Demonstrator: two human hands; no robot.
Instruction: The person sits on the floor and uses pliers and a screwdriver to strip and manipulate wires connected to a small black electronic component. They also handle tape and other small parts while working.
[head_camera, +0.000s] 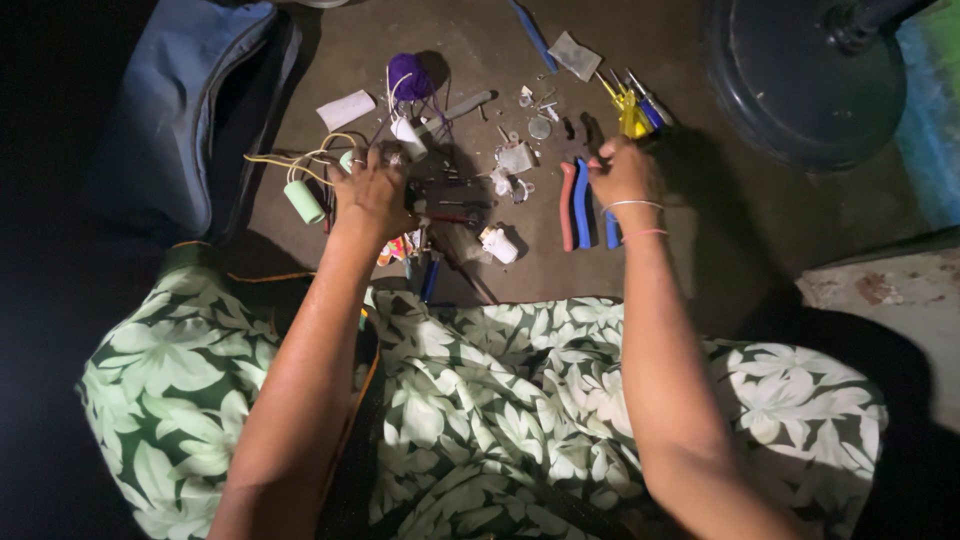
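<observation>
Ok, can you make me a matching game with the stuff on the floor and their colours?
Things:
1. little cylinder with wires
2. ball of yarn
3. screwdriver handles
4. bag

Colours:
a. purple
b. blue
c. pale green
d. yellow

Pairs: 1-c, 2-a, 3-d, 4-b
</observation>
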